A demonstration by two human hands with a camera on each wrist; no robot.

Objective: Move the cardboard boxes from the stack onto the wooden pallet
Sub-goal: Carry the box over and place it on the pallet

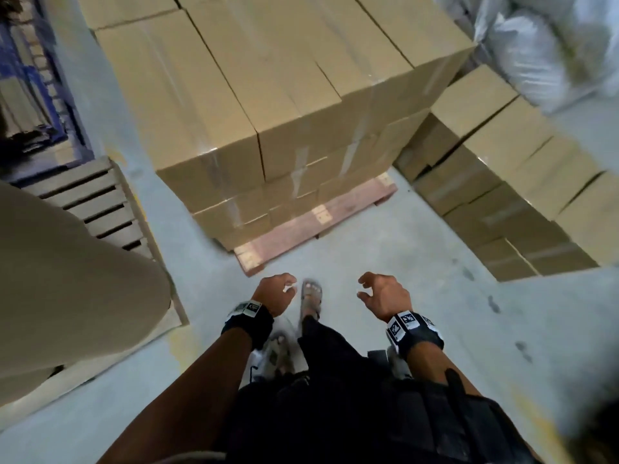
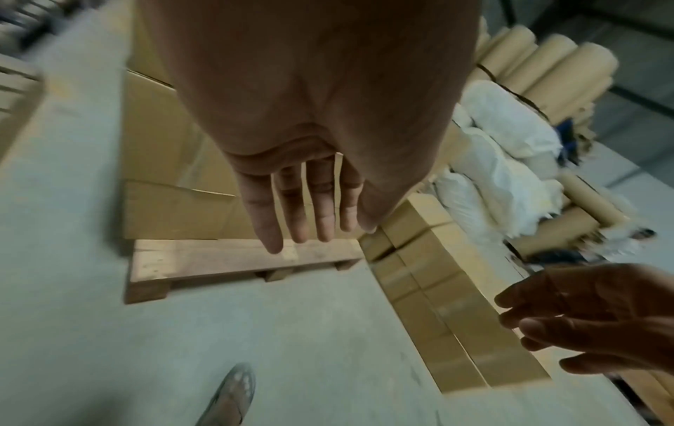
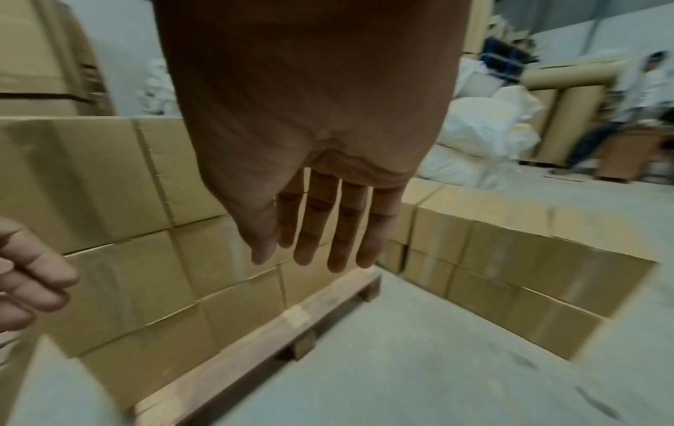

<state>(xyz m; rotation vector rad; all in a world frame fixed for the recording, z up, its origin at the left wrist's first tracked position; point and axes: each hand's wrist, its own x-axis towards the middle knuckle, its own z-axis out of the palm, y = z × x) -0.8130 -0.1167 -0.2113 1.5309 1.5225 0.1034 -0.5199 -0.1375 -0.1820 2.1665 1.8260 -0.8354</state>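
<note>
Brown cardboard boxes [image 1: 234,105] stand piled several layers high on a reddish wooden pallet [image 1: 301,226] ahead of me; its front board [image 3: 255,343] juts out bare. A lower stack of boxes [image 1: 502,182] sits on the floor to the right [image 2: 437,288]. My left hand [image 1: 278,293] and right hand [image 1: 382,296] hang empty over the floor in front of the pallet, fingers relaxed and loosely spread [image 2: 302,213] [image 3: 321,230]. Neither touches a box.
A large brown paper roll [image 1: 67,279] lies close at my left over a grey slatted pallet [image 1: 93,202]. White sacks [image 1: 536,45] and more rolls [image 2: 547,63] lie behind the boxes. A person [image 3: 627,109] stands far right. My sandalled foot [image 1: 311,299] is on grey concrete floor.
</note>
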